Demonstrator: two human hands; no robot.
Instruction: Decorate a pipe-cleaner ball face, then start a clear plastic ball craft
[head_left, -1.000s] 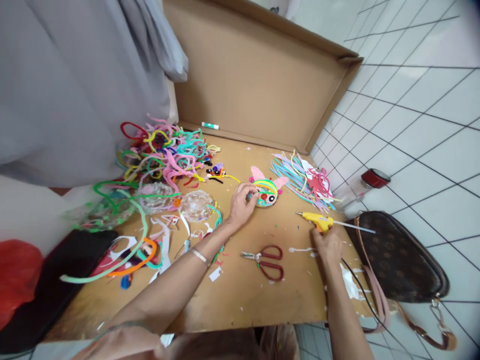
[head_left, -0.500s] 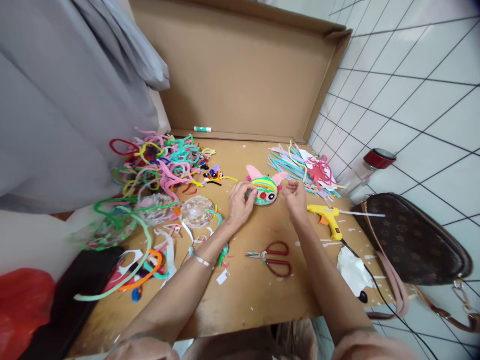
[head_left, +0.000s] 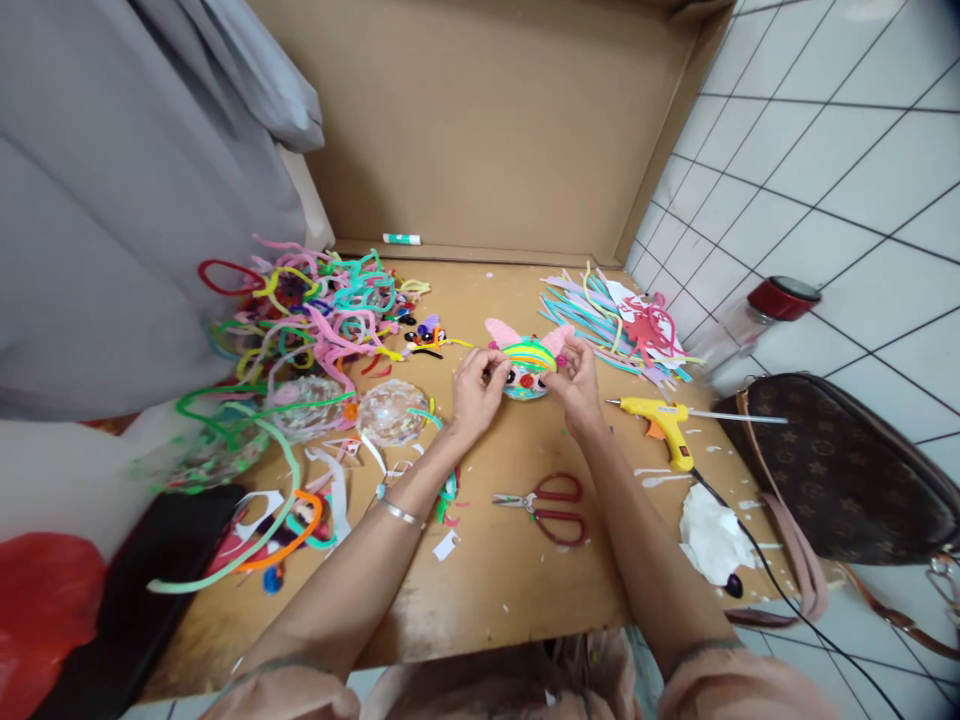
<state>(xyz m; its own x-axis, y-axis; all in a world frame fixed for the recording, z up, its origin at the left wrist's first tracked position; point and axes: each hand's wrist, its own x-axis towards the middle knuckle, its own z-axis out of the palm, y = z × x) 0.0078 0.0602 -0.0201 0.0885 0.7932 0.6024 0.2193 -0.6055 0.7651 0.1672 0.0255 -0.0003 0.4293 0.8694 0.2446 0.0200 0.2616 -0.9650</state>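
Animal face [head_left: 529,352] is at middle of table [head_left: 525,595], between your hands. Your left hand [head_left: 478,392] and right hand [head_left: 579,386] pinch its opposite edges. Pink ears [head_left: 502,333], striped top, eyes [head_left: 511,378], red nose [head_left: 526,381] already on; if part lacks, cannot tell.

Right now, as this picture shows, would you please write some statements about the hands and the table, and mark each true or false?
1. The left hand and the right hand both touch the toy. True.
2. The right hand holds the glue gun. False: the glue gun lies on the table.
3. The scissors have red handles. True.
4. The toy's ears are green. False: the ears are pink.
5. The handbag is right of the scissors. True.
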